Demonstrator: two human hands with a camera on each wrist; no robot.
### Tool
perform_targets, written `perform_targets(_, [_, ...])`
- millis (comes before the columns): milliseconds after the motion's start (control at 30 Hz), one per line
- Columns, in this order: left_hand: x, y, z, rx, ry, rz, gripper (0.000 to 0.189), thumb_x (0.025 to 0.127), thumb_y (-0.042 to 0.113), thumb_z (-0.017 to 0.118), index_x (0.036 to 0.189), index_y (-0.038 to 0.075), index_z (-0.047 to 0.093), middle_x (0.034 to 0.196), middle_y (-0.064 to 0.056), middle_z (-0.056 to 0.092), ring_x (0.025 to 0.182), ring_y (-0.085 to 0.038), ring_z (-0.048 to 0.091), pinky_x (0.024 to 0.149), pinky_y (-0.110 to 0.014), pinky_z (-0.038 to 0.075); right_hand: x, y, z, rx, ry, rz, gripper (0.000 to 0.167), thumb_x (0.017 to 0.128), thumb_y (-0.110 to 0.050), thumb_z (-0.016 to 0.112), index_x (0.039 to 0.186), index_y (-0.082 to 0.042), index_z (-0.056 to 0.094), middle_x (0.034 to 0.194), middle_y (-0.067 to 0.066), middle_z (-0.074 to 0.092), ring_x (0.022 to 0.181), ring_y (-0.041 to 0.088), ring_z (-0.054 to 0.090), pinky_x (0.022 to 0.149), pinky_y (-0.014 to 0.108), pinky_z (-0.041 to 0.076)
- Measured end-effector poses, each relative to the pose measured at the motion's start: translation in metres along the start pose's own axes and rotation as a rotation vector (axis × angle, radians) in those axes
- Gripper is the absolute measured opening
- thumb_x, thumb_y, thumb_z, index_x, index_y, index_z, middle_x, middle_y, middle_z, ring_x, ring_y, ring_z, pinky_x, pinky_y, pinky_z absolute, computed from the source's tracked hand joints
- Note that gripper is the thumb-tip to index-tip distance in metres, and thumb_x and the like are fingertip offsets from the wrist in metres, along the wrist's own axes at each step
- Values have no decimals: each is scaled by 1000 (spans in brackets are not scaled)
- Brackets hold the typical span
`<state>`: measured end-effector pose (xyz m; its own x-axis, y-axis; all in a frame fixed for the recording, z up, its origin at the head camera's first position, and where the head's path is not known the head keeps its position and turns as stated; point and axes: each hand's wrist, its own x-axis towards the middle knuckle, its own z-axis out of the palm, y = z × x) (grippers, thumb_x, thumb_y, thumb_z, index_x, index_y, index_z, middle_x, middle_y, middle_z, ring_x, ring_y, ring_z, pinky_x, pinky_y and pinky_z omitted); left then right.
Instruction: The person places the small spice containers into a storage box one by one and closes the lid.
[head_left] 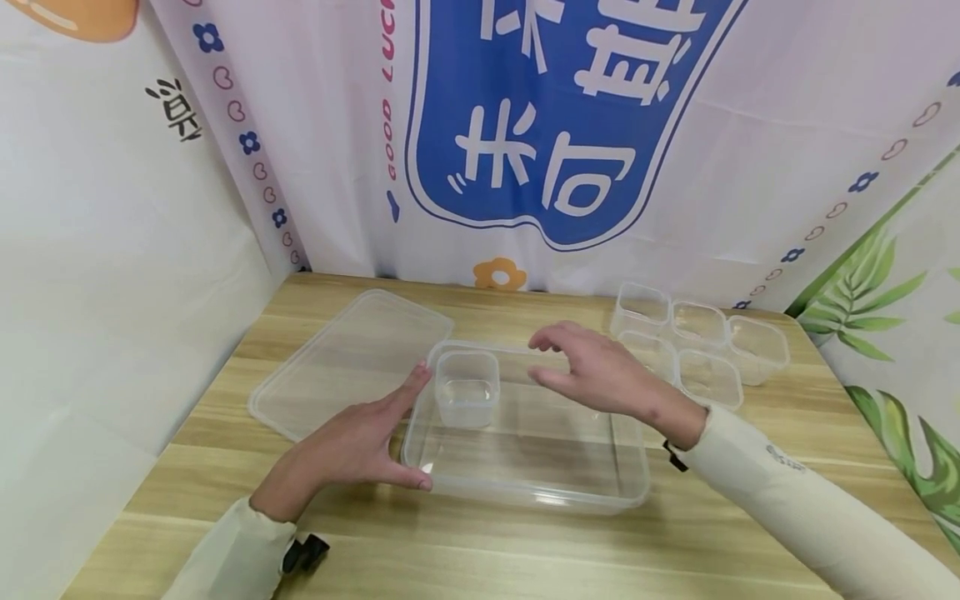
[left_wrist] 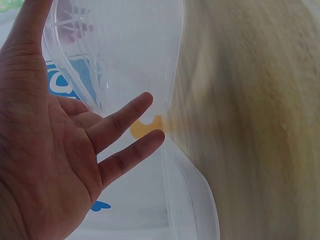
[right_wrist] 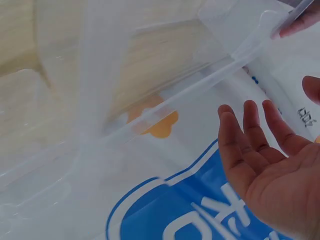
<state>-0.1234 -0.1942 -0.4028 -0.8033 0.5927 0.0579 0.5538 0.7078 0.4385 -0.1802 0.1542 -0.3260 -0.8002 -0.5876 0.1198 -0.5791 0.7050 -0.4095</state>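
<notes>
A large clear plastic box (head_left: 525, 493) stands on the table with one small square plastic cup (head_left: 467, 408) inside, at its far left corner. My left hand (head_left: 348, 442) is at the box's left end, its fingers along the side and the thumb right at the near left corner. In the left wrist view the fingers (left_wrist: 122, 120) are spread and fairly straight. My right hand (head_left: 600, 367) hovers over the far right part of the box, fingers lightly bent and holding nothing. The right wrist view shows its palm (right_wrist: 280, 187) bare.
A flat clear lid (head_left: 352, 354) lies on the table left of the box, partly behind the left hand. Several small clear cups (head_left: 757, 346) stand grouped at the back right, some partly behind the right forearm. A printed cloth (head_left: 337, 167) hangs behind the wooden table (head_left: 487, 554).
</notes>
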Motion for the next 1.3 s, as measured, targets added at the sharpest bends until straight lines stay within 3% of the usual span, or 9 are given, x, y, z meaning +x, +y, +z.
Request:
perform_targets(567, [0,-1,-2,-5,-12,-8,139,71,79,76,167,14,-2,168,-14,14,134,-42,50,102,-55,48,-58,59,-42,152,196,144,36,103,-24,66,132,-2,64,130,17,65,120,39,58,91,57,50])
perform_targets(900, [3,1,-2,16,-10,-27,142,67,85,73,167,16,-1,168,-11,14,132,-39,52,103,-52,48,-99,101,-65,133,204,259,62,100,-28,71,147,3,46,146,27,47,128,51,45,95,65,43])
perform_targets(1133, [4,1,-3,14,6,-21,142,66,84,74,167,16,2,168,-9,16,131,-38,54,101,-52,49,-118,124,-64,157,180,331,67,99,-28,72,148,6,40,148,32,40,130,56,39,95,69,39])
perform_targets(1300, [2,0,-1,9,-4,-18,142,67,83,75,167,14,1,168,-11,16,129,-39,55,99,-53,51,-126,136,-57,162,115,400,79,98,-35,73,152,7,34,152,37,30,131,60,35,94,72,38])
